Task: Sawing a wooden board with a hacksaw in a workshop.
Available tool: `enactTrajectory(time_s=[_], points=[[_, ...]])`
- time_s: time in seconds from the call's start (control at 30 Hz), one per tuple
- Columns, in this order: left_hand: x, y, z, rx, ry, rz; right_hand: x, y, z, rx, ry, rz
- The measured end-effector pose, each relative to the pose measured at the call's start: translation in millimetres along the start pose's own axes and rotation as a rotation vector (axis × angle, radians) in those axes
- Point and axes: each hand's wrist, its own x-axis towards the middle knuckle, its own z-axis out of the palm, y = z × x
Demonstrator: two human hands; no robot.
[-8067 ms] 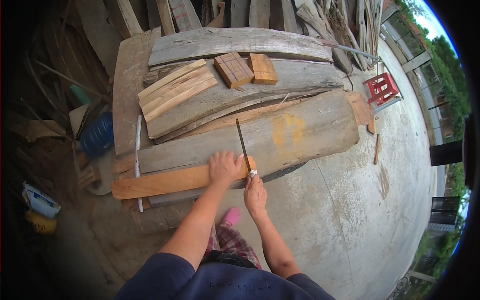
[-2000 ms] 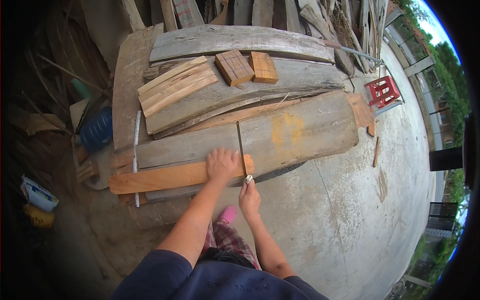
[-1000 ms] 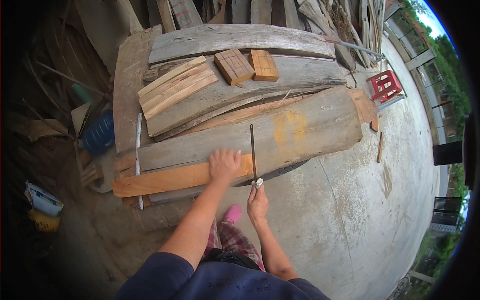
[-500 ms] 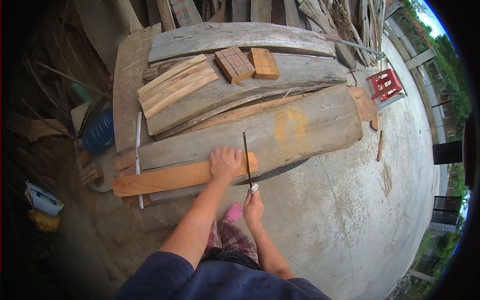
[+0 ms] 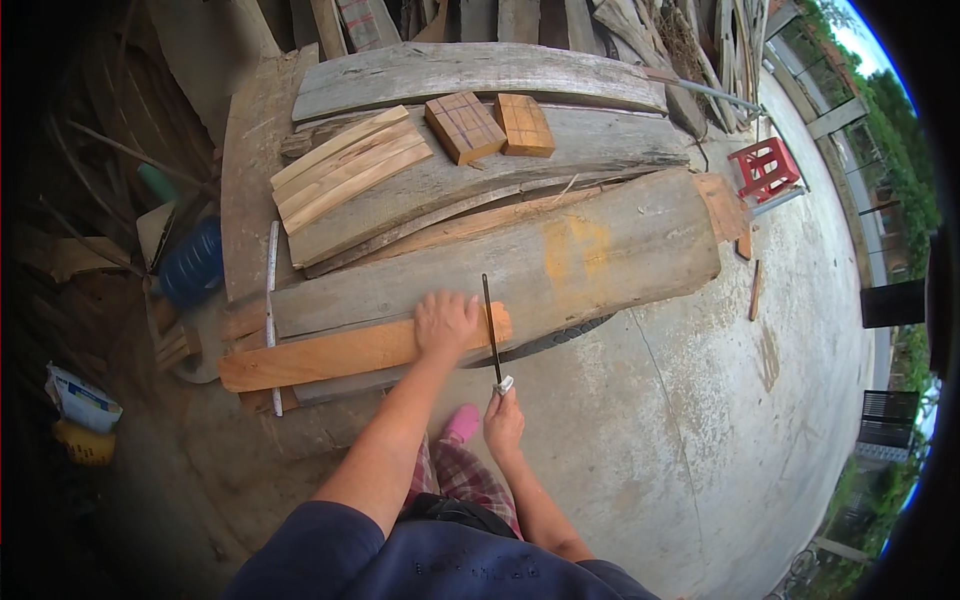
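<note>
An orange-brown plank [image 5: 320,361] lies across weathered grey boards, its right end near the saw. My left hand [image 5: 447,323] presses down on that plank, fingers laid over it and reaching past its far edge onto the grey board [image 5: 370,292]. In my right hand [image 5: 504,422], closed round a pale handle, is a saw [image 5: 490,320]. Its narrow dark blade, seen almost edge-on, points away from me and crosses the plank close to its right end. How deep the teeth sit in the wood cannot be made out.
Two marked wooden blocks [image 5: 465,128] and several light strips [image 5: 350,170] rest on the farther boards. A white bar [image 5: 272,320] sticks out under the plank's left part. A blue plastic bottle [image 5: 190,262] is at left, a red stool [image 5: 764,169] at right on the concrete floor [image 5: 640,450].
My right hand and the saw have come slightly toward me, the blade's tip drawing back a little. My left hand stays pressed on the plank. The whole view has shifted slightly.
</note>
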Motion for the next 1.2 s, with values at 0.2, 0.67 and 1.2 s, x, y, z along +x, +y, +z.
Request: enactTrajectory(time_s=[0.2, 0.67, 1.2], points=[[2.9, 5.0, -0.5, -0.011, -0.039, -0.003, 33.8, -27.2, -8.6, -0.034, 0.015, -0.039], [1.4, 1.5, -1.8, -0.018, -0.038, -0.010, 13.0, -13.4, -8.8, -0.041, 0.005, -0.036], [-0.9, 0.8, -3.9, -0.032, -0.009, -0.006, -12.0, 5.7, -8.2, -0.011, -0.054, 0.062]])
